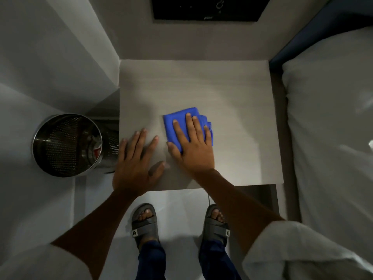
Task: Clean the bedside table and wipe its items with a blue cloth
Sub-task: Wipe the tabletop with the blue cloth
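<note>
1. We look straight down on the bedside table (201, 81), a pale square top with faint grain, set against the wall.
2. Our right hand (191, 146) lies palm down on the blue cloth (177, 122), fingers spread and flat, pressing it to the top rather than gripping it.
3. The blue cloth is folded into a thick pad and sits on the table a little in front of centre; its far edge and right folds show beyond our fingers.
4. Our left hand (135, 158) rests flat and spread on the table's near left corner, holding nothing. Its little finger reaches the left edge.
5. The two hands lie just beside each other, thumbs near but not touching.
6. A perforated steel waste bin (66, 144) stands on the floor, just beside the table's left edge. Some litter shows inside; we cannot tell what it is.
7. A bed with a white pillow (327, 122) runs along the table's right side.
8. A black panel (207, 9) is set in the wall above the table.
9. Our feet in grey sandals (144, 221) stand on the pale floor before the table's front edge.
</note>
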The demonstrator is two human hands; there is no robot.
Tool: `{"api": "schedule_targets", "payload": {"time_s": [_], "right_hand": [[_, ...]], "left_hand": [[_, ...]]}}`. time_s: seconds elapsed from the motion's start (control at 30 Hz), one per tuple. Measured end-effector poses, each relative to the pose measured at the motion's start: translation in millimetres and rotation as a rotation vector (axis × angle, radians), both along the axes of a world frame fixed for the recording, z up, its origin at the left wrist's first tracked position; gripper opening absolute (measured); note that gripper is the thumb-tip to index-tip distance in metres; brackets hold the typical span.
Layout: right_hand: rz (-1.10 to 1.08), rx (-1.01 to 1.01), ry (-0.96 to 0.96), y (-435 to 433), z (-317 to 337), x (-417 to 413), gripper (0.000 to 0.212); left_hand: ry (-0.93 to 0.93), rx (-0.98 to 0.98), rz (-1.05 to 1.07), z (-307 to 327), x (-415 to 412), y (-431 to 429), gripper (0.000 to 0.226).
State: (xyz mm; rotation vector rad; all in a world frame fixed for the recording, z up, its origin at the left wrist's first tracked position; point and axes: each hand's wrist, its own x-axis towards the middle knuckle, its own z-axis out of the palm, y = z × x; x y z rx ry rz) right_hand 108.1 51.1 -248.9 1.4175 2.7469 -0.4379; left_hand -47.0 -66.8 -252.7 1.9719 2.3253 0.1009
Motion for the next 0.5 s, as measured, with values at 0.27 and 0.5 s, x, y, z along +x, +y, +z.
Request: {"api": "schedule_targets", "payload": {"time_s": [0.27, 0.5], "right_hand": [[-0.365, -0.058, -0.094, 84.2, 9.9, 101.4, 0.066], [-0.265, -0.049, -0.104, 82.9, 13.2, 69.0, 0.066]], "left_hand": [[-0.008, -0.04, 0.032, 2.7, 0.0, 1.3, 0.073], [-0.04, -0.081, 0.05, 5.7, 1.1, 1.9, 0.075]]}}
